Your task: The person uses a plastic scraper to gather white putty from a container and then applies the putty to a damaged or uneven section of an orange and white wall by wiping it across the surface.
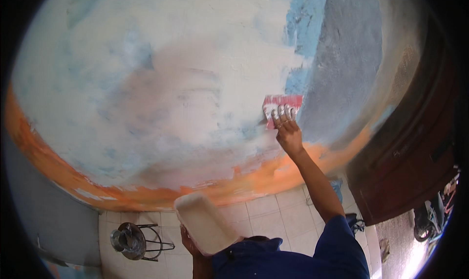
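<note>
My right hand (288,130) presses a flat red spreader (294,100) against the wall (234,73), its fingers smeared white and laid over the blade. White filler streaks the spreader's face. The wall is coated in whitish filler over pale blue, with a bare blue strip (305,22) and a grey band (347,54) to the right of the hand. Low at my chest, my left hand (189,242) grips the side of a white tub (188,199), which is tilted and shows a cream-coloured inside. Most of the left hand's fingers are hidden by the tub.
An orange band (254,181) runs along the wall's foot above the tiled floor (288,205). A round stool (134,249) with things on its seat stands at the lower left. On the right are a dark red door (395,171) and a motorcycle (425,225) outside.
</note>
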Demonstrator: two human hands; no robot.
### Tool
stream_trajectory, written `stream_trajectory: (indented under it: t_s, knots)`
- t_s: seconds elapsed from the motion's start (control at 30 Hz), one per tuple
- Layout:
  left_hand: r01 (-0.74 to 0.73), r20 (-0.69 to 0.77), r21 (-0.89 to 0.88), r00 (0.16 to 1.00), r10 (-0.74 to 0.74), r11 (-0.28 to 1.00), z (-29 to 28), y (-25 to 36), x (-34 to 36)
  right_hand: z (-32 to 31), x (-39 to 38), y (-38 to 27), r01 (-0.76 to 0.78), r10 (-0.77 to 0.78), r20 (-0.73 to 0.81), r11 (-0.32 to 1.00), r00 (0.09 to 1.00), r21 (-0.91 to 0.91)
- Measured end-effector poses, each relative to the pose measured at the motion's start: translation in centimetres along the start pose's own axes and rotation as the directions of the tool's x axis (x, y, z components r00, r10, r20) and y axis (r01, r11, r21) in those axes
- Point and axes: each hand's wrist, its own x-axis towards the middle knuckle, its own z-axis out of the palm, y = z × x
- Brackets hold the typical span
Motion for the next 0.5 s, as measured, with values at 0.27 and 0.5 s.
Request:
stream_trajectory:
  t_s: [0.27,0.5]
  knots:
    - [0.009,-0.093,0.022,0.996,-0.007,1.000,0.9,-0.7,0.4,-4.2,-8.1,-2.8,-0.091,0.089,0.037,0.994,0.995,0.060]
    - [0.014,-0.019,0.107,1.000,-0.012,0.994,-0.7,-1.2,0.4,-7.9,7.5,2.2,-0.067,0.027,-0.300,0.990,0.954,-0.126]
